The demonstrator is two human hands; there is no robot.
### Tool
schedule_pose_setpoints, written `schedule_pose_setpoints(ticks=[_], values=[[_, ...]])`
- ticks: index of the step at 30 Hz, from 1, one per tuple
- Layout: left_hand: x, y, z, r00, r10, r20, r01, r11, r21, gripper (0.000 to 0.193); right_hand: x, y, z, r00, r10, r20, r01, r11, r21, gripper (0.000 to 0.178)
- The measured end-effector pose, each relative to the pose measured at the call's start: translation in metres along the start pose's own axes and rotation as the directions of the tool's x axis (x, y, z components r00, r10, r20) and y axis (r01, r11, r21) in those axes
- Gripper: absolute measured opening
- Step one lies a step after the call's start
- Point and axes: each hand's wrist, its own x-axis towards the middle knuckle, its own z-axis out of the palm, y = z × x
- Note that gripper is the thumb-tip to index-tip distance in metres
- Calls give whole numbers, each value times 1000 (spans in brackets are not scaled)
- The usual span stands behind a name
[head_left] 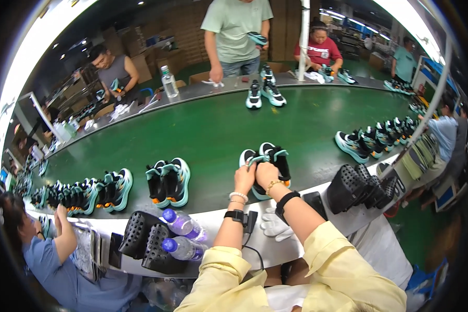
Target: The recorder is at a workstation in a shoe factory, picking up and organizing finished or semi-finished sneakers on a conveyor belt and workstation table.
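Two shoes (pixel 283 165), left hand (pixel 244 179) pinching one, right hand (pixel 267 175) alongside, grip unclear, purple-labelled bottles (pixel 184 249).

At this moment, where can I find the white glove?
In the head view, the white glove lies on the white worktop, slightly right of centre, between the person's left forearm and right forearm, near the right wrist's black strap.

Both arms (pixel 230 232) reach forward, and the left hand (pixel 244 179) and right hand (pixel 267 175) are close together, both curled in.
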Motion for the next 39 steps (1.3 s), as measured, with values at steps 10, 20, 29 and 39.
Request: schedule_pose_setpoints(ticks=[10,20,29,39], values=[[1,-5,-8,998,-55,30,53,998,44,55,11,9,3,978,-189,90,160,951,264,31],[12,35,-8,979,34,199,-101,935,340,72,-81,9,-20,961,-268,-70,271,961,46,21],[12,9,15,994,107,16,-102,874,475,50,-91,9,-33,954,-294,54,277,938,210,19],[18,-6,1,996,-86,36,64,915,398,41,-94,-1,-45,951,-276,140,224,925,306,26]])
